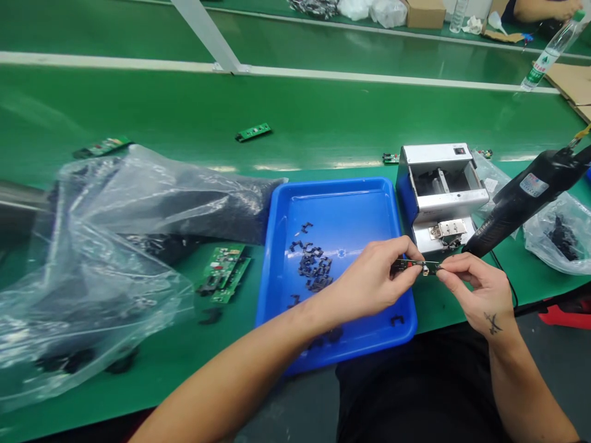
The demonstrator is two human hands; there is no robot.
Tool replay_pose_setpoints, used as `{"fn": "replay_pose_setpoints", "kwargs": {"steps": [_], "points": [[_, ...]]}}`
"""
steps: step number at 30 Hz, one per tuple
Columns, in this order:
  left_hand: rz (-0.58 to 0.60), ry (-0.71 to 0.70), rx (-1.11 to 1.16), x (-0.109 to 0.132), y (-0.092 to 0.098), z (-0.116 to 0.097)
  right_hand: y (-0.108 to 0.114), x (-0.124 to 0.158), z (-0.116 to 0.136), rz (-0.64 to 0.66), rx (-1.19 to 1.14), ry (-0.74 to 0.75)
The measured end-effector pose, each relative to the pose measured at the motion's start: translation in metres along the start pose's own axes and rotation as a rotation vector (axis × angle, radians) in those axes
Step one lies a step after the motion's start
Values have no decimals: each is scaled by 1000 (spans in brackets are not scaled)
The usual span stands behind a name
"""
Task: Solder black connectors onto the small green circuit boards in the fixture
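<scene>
Between my two hands is a small circuit board [415, 264], held level over the right edge of the blue tray [364, 212]. My left hand [381, 274] pinches its left end between thumb and fingers. At its right end, the fingertips of my right hand [480, 289] are pressed together; any small part between them is too small to make out. Small black plastic clips [316, 266] lie in a loose heap in the tray, with a single clip [397, 320] near its right front corner. Just beyond my hands stands a silver bench machine [443, 197].
A black electric screwdriver [517, 206] hangs at the right by a clear bag of black parts [563, 237]. Left of the tray lie stacked circuit boards [224, 274] and a large clear plastic bag [138, 209]. Farther back are another board [253, 132] and a water bottle [549, 58].
</scene>
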State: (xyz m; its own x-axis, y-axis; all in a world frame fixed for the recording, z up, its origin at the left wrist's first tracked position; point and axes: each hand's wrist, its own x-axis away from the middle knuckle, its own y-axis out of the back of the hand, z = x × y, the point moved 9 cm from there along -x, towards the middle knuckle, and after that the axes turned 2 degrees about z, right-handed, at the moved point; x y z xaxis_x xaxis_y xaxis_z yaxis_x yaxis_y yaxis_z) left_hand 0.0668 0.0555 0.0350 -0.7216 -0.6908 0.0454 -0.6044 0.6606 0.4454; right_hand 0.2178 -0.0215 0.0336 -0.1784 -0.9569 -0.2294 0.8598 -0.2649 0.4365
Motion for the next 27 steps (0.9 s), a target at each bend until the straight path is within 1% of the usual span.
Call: {"fn": "replay_pose_setpoints", "kwargs": {"steps": [5,8,11,14,19,22,25,27], "points": [[23,-56,-27,1,-1,-5,1,-1,6,-25,79,57],[50,-125,-30,1,0,-12,0,-5,16,-46,136,135],[59,-138,-33,0,3,-13,-2,-11,26,-72,196,225],[36,-153,-22,-2,8,-10,-6,-15,32,-107,261,308],[-46,-282,-41,-4,18,-9,-14,-18,26,-151,383,360],[-56,-358,-183,-1,16,-9,-18,-18,21,-148,432,364],[-59,-423,-499,6,8,-12,-20,-14,21,-146,453,370],[-48,-442,-718,10,2,-13,-16,-9,26,-150,450,389]]}}
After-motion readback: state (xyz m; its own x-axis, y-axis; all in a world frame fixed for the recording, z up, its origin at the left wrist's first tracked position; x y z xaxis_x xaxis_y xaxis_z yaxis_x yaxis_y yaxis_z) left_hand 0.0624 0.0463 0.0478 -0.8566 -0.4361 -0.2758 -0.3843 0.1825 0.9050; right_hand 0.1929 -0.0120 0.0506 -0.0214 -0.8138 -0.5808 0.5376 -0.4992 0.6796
